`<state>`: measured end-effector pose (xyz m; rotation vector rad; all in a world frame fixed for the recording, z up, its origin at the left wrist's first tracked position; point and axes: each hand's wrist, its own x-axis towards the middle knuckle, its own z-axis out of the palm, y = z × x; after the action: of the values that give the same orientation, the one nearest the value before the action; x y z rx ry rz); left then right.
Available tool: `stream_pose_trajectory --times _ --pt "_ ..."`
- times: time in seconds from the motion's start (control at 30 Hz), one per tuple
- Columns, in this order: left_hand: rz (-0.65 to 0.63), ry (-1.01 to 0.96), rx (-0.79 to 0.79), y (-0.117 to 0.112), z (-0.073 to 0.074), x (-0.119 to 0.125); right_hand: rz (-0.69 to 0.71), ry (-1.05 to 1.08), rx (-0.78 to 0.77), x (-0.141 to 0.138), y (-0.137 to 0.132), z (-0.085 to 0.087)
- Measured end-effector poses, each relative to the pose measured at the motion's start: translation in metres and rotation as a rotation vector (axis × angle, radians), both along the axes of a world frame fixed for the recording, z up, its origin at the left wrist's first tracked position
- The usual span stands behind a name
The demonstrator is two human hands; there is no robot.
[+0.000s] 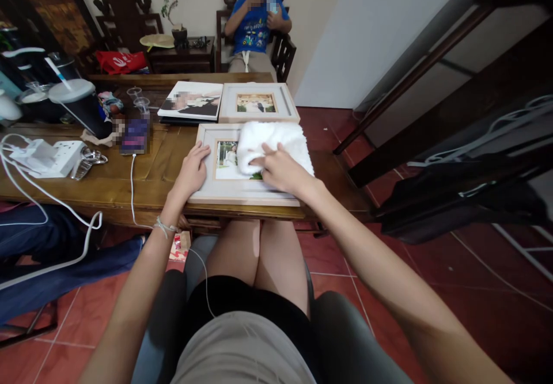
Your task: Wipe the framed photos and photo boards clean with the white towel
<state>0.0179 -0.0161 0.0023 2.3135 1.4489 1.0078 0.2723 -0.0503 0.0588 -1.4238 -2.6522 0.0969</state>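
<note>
A pale wooden picture frame [242, 191] with a photo lies flat at the near edge of the wooden table [129, 182]. My left hand [192, 168] rests on the frame's left border, fingers flat and slightly spread. My right hand [279, 168] presses a white fluffy cloth [276, 139] onto the frame's glass, fingers closed on the cloth. A second framed photo [257, 103] lies just beyond, and a frameless photo print [192, 101] sits to its left.
On the left of the table are a white power strip [56, 156] with cables, a phone [133, 136], plastic cups [140, 103] and a dark lidded pot [82, 105]. A person in a blue shirt [254, 24] sits on a chair behind the table. A dark rack [453, 171] stands at the right.
</note>
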Motion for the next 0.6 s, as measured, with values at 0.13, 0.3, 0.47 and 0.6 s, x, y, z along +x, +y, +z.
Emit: stream_pose_trajectory --times 0.13,0.3,0.47,0.6 --pt "0.004 -0.007 -0.018 -0.001 0.001 0.001 0.148 0.055 -0.18 0.007 -0.062 0.028" --pt "-0.011 -0.014 0.01 0.001 -0.001 -0.001 0.303 0.209 -0.261 0.005 -0.079 0.031" --pt "-0.033 0.004 -0.019 0.002 -0.001 -0.002 0.184 0.168 -0.068 -0.006 -0.025 -0.004" --pt "-0.03 0.035 -0.025 0.002 0.0 -0.002 0.05 0.088 0.105 -0.006 0.033 -0.018"
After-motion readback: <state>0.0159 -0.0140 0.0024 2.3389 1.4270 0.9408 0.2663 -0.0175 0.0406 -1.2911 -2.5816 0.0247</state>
